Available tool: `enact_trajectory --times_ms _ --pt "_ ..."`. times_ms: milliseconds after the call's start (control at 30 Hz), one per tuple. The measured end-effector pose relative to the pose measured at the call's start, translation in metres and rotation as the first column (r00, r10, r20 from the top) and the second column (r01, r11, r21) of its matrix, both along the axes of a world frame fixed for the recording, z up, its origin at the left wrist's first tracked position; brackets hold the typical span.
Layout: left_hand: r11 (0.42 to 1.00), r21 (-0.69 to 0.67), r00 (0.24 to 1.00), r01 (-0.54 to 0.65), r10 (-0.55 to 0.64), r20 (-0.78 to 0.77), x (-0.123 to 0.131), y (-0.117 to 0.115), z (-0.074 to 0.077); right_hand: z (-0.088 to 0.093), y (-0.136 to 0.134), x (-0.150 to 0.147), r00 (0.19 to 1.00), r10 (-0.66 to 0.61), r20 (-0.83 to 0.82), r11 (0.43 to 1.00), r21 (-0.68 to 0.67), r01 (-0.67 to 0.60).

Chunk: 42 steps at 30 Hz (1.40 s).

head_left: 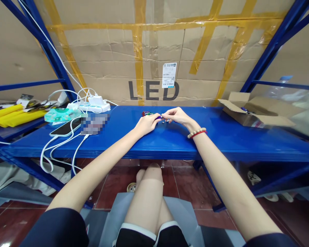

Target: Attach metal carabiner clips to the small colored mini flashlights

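Observation:
My left hand [147, 124] rests on the blue table, its fingers closed on a small, slim blue-purple piece [159, 117] whose kind is too small to make out. Fingertips of my right hand [179, 116] meet its right end in a pinch, at a tiny pale tip. Just behind my left hand lie small red and green pieces [145, 113], partly hidden by the knuckles. A few tiny pale bits [167, 121] sit on the table under my right fingers. A beaded bracelet and a red cord circle my right wrist.
To the left, charging cables run from a white power strip [98, 107] to a phone [65, 127] and a blurred-out item. An open cardboard box [249, 113] stands at the right. A large taped carton [113, 61] backs the blue table [211, 144], between blue frame posts.

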<state>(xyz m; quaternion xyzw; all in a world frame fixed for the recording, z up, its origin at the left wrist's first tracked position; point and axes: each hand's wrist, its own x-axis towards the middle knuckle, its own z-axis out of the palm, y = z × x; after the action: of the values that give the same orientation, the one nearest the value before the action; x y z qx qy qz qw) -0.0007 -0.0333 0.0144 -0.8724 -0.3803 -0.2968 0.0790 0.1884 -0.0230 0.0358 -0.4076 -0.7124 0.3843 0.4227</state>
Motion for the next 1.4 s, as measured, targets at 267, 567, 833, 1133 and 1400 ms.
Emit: enact_trajectory --times_ms 267,567,833,1133,1400 --pt "0.993 0.072 0.995 0.091 -0.089 -0.040 -0.0033 0.0038 -0.0035 -0.0026 0.0000 0.0038 0.997 -0.024 0.072 0.995 -0.098 0.031" --pt "0.987 0.115 0.987 0.109 -0.093 -0.131 -0.0065 0.0039 -0.0038 -0.0054 -0.0046 0.0026 0.990 0.105 0.094 0.983 -0.158 -0.089" --pt "0.983 0.161 0.992 0.085 -0.068 -0.105 -0.0044 0.0020 -0.0020 -0.0050 -0.0046 -0.0002 0.990 0.130 -0.051 0.948 -0.287 -0.139" --pt "0.995 0.097 0.997 -0.030 0.037 -0.062 0.0002 -0.0019 0.0004 -0.0058 -0.0008 -0.0004 0.998 0.036 -0.042 0.970 -0.238 -0.045" --pt "0.995 -0.038 0.992 -0.097 0.100 0.077 0.0002 -0.0044 0.0041 -0.0018 0.0021 -0.0020 0.993 -0.087 -0.081 0.990 0.100 0.095"
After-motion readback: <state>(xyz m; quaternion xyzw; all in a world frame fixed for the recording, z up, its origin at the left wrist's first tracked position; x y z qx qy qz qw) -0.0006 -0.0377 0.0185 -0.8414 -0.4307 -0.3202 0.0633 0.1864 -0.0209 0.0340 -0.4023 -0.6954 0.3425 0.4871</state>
